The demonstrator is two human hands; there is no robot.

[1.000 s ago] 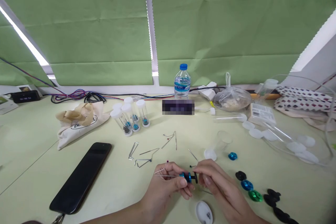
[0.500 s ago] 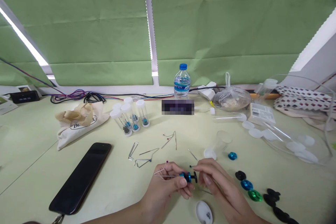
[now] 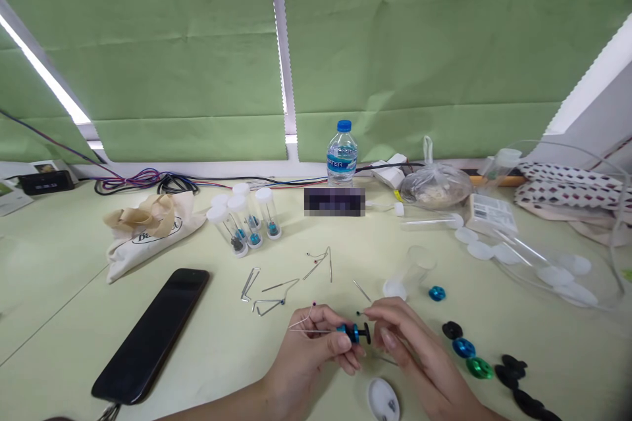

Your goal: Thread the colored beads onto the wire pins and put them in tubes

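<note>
A blue-and-black spool-shaped metal part (image 3: 351,333) with a black flanged end sits pinched between the thumb and fingers of my left hand (image 3: 313,345). From its left side runs a thin bent metal rod (image 3: 312,330) with a purple tip. My right hand (image 3: 417,355) hovers just right of the black end, fingers loosely curled and apart from the thumb, with no object visible in them. Beside its fingertips is a small dark-tipped piece (image 3: 359,313), and below them shows a thin rod (image 3: 386,360). A white cap (image 3: 384,400) containing tiny metal pieces lies in front.
Bent metal rods (image 3: 269,306) lie beyond my left hand. Blue, green and black discs (image 3: 464,347) line the right. Capped clear tubes (image 3: 266,210) stand behind, near a cloth bag (image 3: 155,230) and a phone (image 3: 151,335). A water bottle (image 3: 342,154) stands at the back.
My right hand has shifted very slightly. The left hand's grip on the spool-shaped part is the same.
</note>
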